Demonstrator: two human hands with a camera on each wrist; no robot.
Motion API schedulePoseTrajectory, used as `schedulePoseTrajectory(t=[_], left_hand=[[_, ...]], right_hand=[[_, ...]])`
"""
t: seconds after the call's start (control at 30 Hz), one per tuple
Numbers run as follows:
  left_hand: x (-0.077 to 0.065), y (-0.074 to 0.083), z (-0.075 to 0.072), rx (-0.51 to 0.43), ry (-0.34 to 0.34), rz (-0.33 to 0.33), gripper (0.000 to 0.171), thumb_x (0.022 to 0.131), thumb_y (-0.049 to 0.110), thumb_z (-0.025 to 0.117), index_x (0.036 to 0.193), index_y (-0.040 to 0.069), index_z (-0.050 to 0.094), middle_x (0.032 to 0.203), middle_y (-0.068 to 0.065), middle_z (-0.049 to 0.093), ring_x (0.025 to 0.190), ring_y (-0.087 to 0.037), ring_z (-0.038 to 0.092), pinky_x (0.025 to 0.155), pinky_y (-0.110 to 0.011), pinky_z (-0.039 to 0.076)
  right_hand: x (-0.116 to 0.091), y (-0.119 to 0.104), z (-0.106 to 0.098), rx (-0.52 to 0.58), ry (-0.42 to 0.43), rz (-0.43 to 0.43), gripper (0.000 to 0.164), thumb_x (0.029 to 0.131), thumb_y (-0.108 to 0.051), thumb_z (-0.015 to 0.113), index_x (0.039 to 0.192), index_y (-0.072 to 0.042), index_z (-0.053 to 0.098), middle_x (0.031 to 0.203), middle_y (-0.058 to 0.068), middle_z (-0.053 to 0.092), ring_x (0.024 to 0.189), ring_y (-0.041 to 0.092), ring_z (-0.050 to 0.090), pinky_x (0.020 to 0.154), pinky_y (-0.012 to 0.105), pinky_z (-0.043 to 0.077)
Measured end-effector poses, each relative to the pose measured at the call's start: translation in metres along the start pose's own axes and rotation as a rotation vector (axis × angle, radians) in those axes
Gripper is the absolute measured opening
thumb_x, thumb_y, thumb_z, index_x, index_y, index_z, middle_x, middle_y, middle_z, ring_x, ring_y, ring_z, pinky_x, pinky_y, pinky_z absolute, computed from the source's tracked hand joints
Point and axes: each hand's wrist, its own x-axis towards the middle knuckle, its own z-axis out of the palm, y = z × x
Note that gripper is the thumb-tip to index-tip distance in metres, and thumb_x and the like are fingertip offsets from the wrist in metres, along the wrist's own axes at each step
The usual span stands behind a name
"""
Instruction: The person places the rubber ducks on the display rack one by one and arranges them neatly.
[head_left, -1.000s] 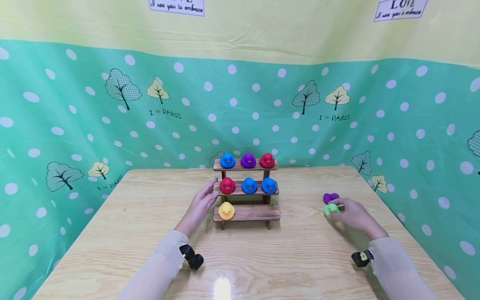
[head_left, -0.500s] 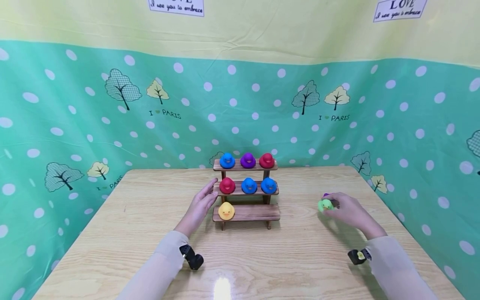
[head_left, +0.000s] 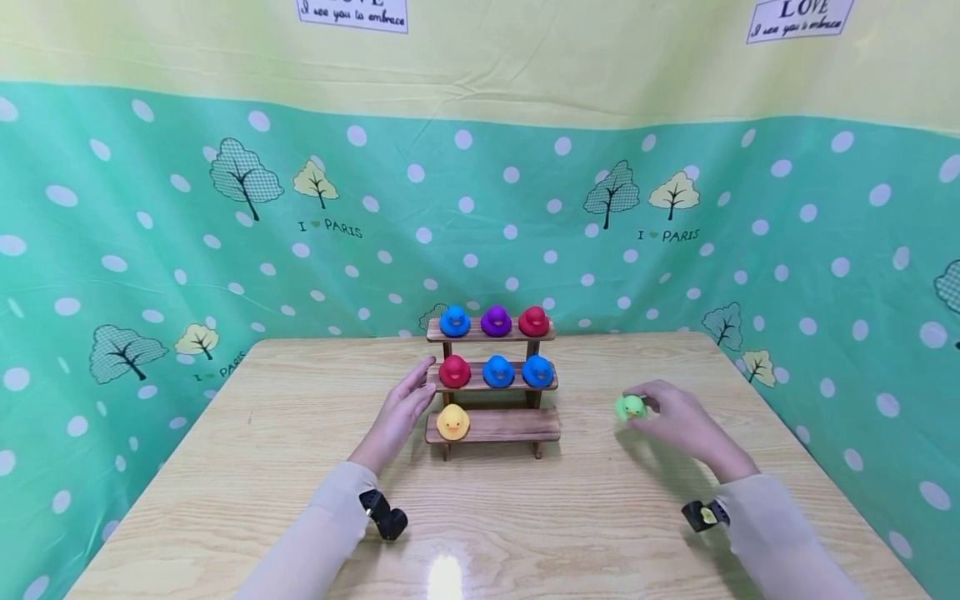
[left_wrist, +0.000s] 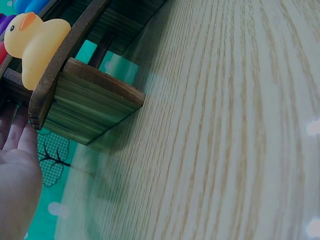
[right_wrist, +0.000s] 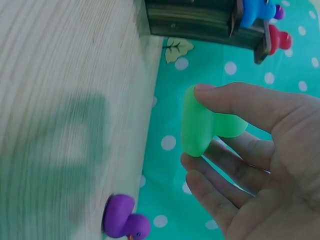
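My right hand (head_left: 681, 422) pinches a light green rubber duck (head_left: 631, 407) between thumb and fingers. In the right wrist view this duck (right_wrist: 197, 125) is held up off the table. A three-tier wooden display stand (head_left: 517, 426) is left of it. My left hand (head_left: 396, 414) is at the stand's left side, fingers extended, fingertips by the middle tier; whether they touch it I cannot tell. A yellow duck (head_left: 453, 422) sits at the left end of the bottom tier, whose remaining length is bare.
The middle tier carries a red duck (head_left: 454, 372) and two blue ones; the top carries a blue, a purple (head_left: 497, 321) and a red duck. Another purple duck (right_wrist: 119, 215) lies on the table, hidden by my right hand in the head view. A dotted curtain (head_left: 480, 208) hangs behind.
My right hand has lifted the green duck and moved left with it, away from the purple duck on the table. My left hand and the stand have stayed put.
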Motion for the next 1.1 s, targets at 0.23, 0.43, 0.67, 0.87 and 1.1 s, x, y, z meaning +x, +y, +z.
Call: schedulePoseTrajectory(t=[0.23,0.43,0.67,0.87,1.1], left_hand=[[0.0,0.001,0.001,-0.007,0.005,-0.005,0.057,0.106,0.013,0.047,0.158,0.006,0.026,0.166,-0.014,0.01,0.151,-0.025,0.01,0.121,-0.038,0.024],[0.001,0.001,0.001,-0.002,0.006,-0.012,0.056,0.106,0.014,0.047,0.159,0.008,0.027,0.166,-0.013,0.011,0.151,-0.024,0.011,0.12,-0.036,0.025],[0.0,0.0,0.001,-0.006,0.003,-0.009,0.057,0.106,0.013,0.047,0.159,0.006,0.026,0.165,-0.014,0.01,0.151,-0.025,0.01,0.12,-0.037,0.025],[0.001,0.0,0.0,0.002,0.006,-0.018,0.056,0.106,0.016,0.047,0.159,0.009,0.028,0.166,-0.011,0.011,0.151,-0.023,0.012,0.12,-0.035,0.026],[0.0,-0.001,0.0,-0.001,0.011,-0.018,0.057,0.106,0.015,0.047,0.159,0.008,0.027,0.166,-0.013,0.011,0.151,-0.025,0.011,0.12,-0.036,0.025]], right_hand=[[0.001,-0.016,0.012,0.001,0.013,-0.061,0.043,0.084,-0.008,0.08,0.123,0.003,0.066,0.12,0.02,0.063,0.105,0.038,0.063,0.091,0.056,0.054],[0.003,-0.03,0.025,0.023,0.052,-0.113,0.045,0.081,-0.005,0.081,0.123,0.0,0.067,0.12,0.016,0.065,0.105,0.035,0.062,0.09,0.054,0.055],[0.003,-0.041,0.041,0.057,0.03,-0.137,0.045,0.081,-0.004,0.081,0.123,-0.001,0.067,0.12,0.012,0.065,0.106,0.03,0.062,0.091,0.049,0.055],[0.005,-0.051,0.055,0.087,0.02,-0.185,0.046,0.081,-0.007,0.082,0.124,-0.004,0.067,0.123,0.009,0.064,0.108,0.028,0.061,0.093,0.047,0.055],[0.008,-0.065,0.069,0.131,-0.024,-0.222,0.045,0.083,-0.012,0.082,0.126,-0.007,0.067,0.125,0.005,0.064,0.114,0.025,0.06,0.096,0.045,0.055]])
